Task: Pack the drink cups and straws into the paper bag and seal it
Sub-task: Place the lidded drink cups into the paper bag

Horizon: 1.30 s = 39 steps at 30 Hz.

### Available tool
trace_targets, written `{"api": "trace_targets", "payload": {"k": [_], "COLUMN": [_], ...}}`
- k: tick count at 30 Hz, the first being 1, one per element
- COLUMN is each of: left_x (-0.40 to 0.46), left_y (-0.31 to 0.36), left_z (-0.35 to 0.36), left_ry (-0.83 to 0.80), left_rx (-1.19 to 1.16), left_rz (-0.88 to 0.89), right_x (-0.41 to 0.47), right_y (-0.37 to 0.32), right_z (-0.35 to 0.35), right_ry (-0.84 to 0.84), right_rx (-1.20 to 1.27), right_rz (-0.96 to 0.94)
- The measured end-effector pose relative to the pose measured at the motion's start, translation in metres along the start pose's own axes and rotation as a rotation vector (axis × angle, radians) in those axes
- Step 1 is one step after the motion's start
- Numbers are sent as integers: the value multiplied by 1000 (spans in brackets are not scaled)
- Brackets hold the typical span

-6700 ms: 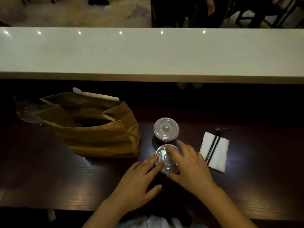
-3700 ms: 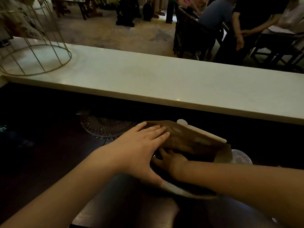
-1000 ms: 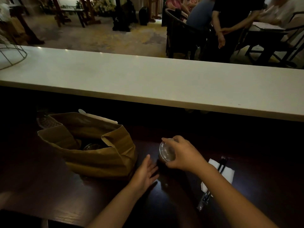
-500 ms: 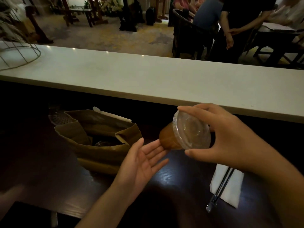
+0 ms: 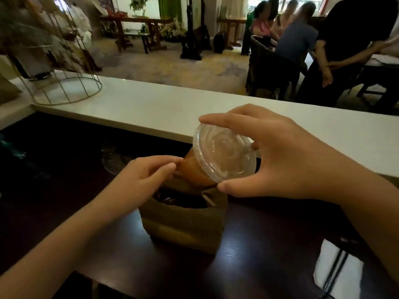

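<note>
My right hand point(image 5: 289, 160) grips a drink cup point(image 5: 218, 160) with a clear lid and brown drink, tilted, lid toward me, its base over the open mouth of the brown paper bag point(image 5: 185, 225). My left hand point(image 5: 142, 180) rests at the bag's left rim, fingertips near the cup's base; whether it pinches the rim is unclear. Inside the bag the dark top of another cup point(image 5: 170, 200) shows. Black straws point(image 5: 336, 268) lie on a white napkin point(image 5: 347, 275) at the lower right.
The bag stands on a dark wooden counter point(image 5: 259, 255). A raised white ledge point(image 5: 151, 104) runs behind it, with a wire cage stand point(image 5: 67, 87) at its left. A clear textured dish point(image 5: 112, 160) lies behind the bag. People sit at tables beyond.
My right hand has carried the cup left from beside the bag to over its opening. My left hand has turned from palm-up under the cup to the bag's rim.
</note>
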<state>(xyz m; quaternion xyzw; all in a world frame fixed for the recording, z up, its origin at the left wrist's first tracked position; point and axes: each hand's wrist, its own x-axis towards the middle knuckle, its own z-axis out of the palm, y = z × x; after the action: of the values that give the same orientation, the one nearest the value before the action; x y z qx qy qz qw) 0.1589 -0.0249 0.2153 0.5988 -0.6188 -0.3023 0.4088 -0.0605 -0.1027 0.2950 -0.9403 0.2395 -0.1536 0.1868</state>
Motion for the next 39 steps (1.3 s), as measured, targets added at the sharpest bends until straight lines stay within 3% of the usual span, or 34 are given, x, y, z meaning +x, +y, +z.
{"api": "trace_targets", "payload": {"k": [3, 5, 7, 17, 21, 26, 32, 39], "left_x": [17, 26, 30, 26, 28, 31, 31, 29], "left_y": [-28, -42, -52, -77, -77, -77, -83, -93], "left_z": [-19, -21, -24, -43, -43, -41, -43, -48], "left_ry": [-229, -359, -393, -445, -522, -572, -576, -548], "left_rx": [632, 881, 987, 906, 998, 1029, 1041, 1042], "left_rz": [139, 168, 207, 251, 195, 213, 257, 316], "right_x": [23, 33, 40, 72, 80, 86, 77, 74], "right_y": [-10, -14, -16, -25, -16, -7, 6, 24], "right_z": [16, 28, 40, 97, 115, 138, 157, 194], "right_ry": [-62, -104, -139, -309, -355, -466, -629, -750], "right_rx": [-36, -83, -122, -190, -167, -322, -497, -459], "right_rz": [6, 11, 24, 43, 149, 340, 490, 666]}}
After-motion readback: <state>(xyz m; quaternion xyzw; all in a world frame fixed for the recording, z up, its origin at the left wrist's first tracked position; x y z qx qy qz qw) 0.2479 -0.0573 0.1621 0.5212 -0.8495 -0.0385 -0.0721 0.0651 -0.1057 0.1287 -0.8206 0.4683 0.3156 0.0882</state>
